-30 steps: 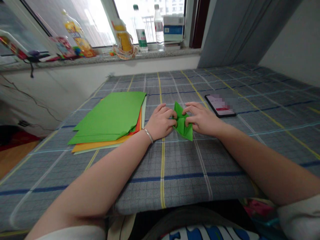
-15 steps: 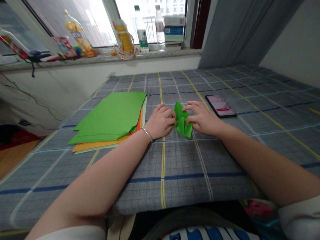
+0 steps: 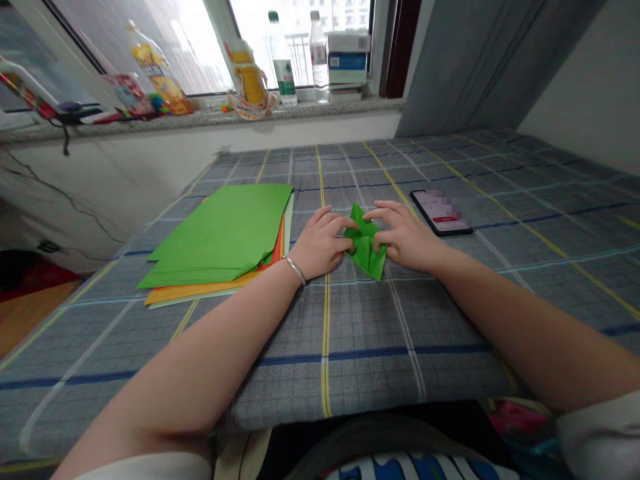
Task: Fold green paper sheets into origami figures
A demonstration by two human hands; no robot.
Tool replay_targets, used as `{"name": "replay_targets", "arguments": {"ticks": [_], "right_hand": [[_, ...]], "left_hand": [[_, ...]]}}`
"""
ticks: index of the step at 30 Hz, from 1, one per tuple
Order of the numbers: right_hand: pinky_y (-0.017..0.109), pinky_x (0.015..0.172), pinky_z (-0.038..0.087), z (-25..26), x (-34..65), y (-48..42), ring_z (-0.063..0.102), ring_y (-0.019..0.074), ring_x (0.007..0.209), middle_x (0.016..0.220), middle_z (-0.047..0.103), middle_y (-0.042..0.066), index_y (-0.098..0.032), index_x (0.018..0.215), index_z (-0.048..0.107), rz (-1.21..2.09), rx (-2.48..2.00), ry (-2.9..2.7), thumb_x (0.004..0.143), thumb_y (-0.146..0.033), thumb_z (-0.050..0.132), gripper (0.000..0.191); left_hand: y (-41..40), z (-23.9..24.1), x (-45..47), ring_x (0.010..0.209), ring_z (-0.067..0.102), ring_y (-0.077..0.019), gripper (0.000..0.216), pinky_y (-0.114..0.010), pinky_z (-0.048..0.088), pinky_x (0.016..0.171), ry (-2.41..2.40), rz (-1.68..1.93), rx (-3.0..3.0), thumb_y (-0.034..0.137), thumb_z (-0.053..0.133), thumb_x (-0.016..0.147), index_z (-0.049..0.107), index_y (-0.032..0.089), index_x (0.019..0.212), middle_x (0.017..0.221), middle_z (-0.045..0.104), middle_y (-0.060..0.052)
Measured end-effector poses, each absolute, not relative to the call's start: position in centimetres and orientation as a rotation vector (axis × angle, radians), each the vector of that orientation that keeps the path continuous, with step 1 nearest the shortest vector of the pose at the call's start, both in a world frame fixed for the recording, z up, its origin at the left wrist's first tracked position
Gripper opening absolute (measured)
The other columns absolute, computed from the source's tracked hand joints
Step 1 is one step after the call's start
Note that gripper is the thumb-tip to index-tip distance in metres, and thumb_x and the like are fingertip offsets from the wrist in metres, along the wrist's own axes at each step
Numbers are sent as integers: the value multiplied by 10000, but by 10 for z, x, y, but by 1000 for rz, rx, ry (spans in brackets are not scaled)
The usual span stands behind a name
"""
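Note:
A small piece of folded green paper (image 3: 367, 257) lies on the checked cloth between my two hands, with creased flaps and pointed corners at top and bottom. My left hand (image 3: 324, 243), a silver bangle on its wrist, has its fingers bent onto the paper's left side. From the right, the thumb and forefinger of my right hand (image 3: 406, 235) grip the paper's other edge. The fingertips partly cover the folds. To the left of my hands rests a stack of coloured sheets (image 3: 225, 227), green on top with orange, red and pale ones below.
A phone (image 3: 443, 215) with a lit screen lies right of my hands on the grey checked cloth (image 3: 370, 327). Bottles (image 3: 283, 67), boxes (image 3: 347, 61) and other items line the windowsill behind. A grey curtain (image 3: 480, 67) hangs at the back right.
The green paper is spread slightly flatter and wider, its lower tip a little nearer to me. My left fingers have shifted slightly across it; my right hand has barely moved.

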State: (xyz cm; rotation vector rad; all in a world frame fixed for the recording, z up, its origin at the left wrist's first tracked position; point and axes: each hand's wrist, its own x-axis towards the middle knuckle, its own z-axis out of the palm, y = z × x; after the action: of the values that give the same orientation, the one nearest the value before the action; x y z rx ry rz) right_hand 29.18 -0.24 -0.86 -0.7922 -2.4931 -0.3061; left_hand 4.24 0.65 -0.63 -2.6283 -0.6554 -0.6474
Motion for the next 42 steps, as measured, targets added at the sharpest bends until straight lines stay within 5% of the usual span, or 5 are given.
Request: {"name": "replay_targets", "arguments": {"ticks": [18, 23, 27, 38, 42], "right_hand": [[557, 1083, 326, -2, 300, -3, 331, 307, 1362, 1415, 459, 40, -273, 934, 718, -322, -1003, -2299, 762, -43, 516, 351], [406, 830, 460, 23, 300, -20, 594, 242, 960, 1019, 652, 86, -238, 957, 713, -152, -1178, -2068, 852, -219, 521, 220], [273, 558, 359, 43, 278, -52, 562, 155, 575, 608, 621, -16, -232, 994, 691, 202, -1445, -2181, 856, -500, 558, 329], [287, 505, 239, 31, 240, -73, 590, 164, 576, 657, 690, 6, -244, 773, 664, -25, -1620, -2416, 870, -501, 529, 306], [286, 503, 220, 31, 244, -69, 588, 167, 579, 654, 685, 0, -242, 730, 635, -42, -1648, -2372, 860, -495, 533, 302]], "left_hand": [[9, -6, 35, 1126, 540, -220, 389, -519, 292, 1108, -1008, -821, -2557, 48, 526, 720, 718, 276, 970, 1208, 582, -45], [8, -4, 37, 1034, 565, -203, 313, -480, 378, 1032, -1067, -954, -2627, 108, 472, 826, 721, 249, 953, 1132, 603, -54], [5, -7, 45, 1021, 570, -202, 325, -396, 456, 935, -1071, -933, -2742, 252, 421, 933, 696, 200, 1100, 1167, 578, -98], [6, -14, 63, 957, 613, -233, 691, -422, 442, 886, -1416, -568, -2776, 444, 71, 1015, 688, 159, 1139, 963, 690, -101], [4, -16, 64, 1047, 596, -255, 697, -459, 439, 918, -1437, -645, -2761, 477, 48, 1006, 639, 188, 1238, 1133, 656, -118]]}}
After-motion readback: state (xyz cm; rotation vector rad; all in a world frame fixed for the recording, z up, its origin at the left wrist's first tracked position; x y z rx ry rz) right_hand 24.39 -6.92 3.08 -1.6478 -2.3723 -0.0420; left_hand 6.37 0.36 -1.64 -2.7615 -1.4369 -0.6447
